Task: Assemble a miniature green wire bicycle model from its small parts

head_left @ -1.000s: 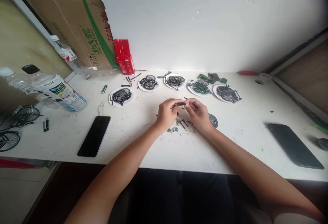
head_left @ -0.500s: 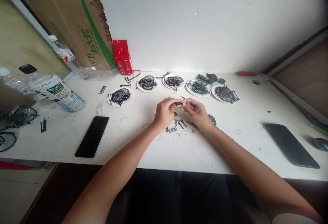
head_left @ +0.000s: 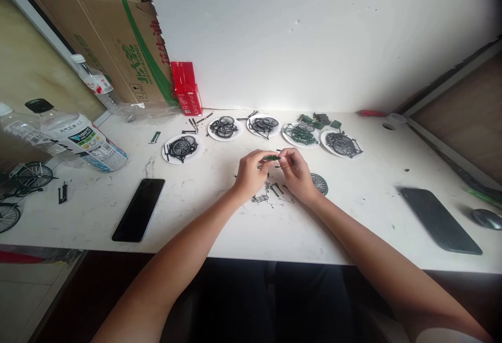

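the left hand [head_left: 251,173] pinches a small green part [head_left: 271,158] just above the table [head_left: 219,223], the right hand [head_left: 297,173] pinching its other end, apparently mid-fitting, which calls for fine alignment and a steady grip.

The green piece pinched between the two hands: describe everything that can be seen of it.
The green piece is small, slim and dark green, plastic by its look; its finer details are too small to make out. It lies roughly level, lifted above the white table, over a scatter of small dark parts. The left hand pinches its left end and the right hand closes on its right end. Nothing else touches it.
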Tool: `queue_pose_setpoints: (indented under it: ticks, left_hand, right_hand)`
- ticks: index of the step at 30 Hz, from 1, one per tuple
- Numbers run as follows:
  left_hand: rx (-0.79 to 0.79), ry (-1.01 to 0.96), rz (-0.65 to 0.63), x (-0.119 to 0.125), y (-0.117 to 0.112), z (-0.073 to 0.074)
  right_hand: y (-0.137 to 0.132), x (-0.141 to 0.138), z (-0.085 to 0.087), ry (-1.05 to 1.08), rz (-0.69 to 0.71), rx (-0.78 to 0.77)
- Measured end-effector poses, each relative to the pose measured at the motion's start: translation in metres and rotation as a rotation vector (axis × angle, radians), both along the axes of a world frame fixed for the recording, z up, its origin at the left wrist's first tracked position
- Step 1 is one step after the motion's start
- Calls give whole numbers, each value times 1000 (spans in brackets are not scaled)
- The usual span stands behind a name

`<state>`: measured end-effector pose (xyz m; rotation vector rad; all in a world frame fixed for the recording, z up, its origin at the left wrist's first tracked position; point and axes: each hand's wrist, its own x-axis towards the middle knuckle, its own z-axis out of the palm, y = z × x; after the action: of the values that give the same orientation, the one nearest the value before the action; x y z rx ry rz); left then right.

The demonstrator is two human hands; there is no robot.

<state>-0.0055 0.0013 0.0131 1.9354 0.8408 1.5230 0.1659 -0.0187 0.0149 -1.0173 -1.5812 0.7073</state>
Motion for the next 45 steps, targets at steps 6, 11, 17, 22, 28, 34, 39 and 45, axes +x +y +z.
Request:
queue_pose_setpoints:
  ticks: [6, 11, 17, 22, 28, 34, 39, 45]
  left_hand:
    - [-28, -17, -17, -1, -1, 2]
    - [-114, -72, -20, -1, -3, 1]
    - [-247, -152, -46, -1, -1, -5]
    - [-272, -155, -52, -3, 1, -4]
    - [-263, -141, -55, -6, 3, -4]
    - [-295, -168, -74, -5, 3, -2]
    - [-332, -183, -72, -5, 2, -2]
    - [-384, -218, -73, -4, 2, -2]
  right_hand:
    - [0, -2, 0, -27, -27, 18]
    - [1, -3, -1, -56, -44, -6]
    - [1, -6, -1, -74, -62, -9]
    - [1, -8, 0, -70, -72, -3]
    - [-1, -11, 2, -77, -83, -4]
    - [-2, -12, 1, -82, -99, 4]
    - [-1, -11, 1, -83, -126, -9]
    - [-3, -12, 4, -74, -133, -23]
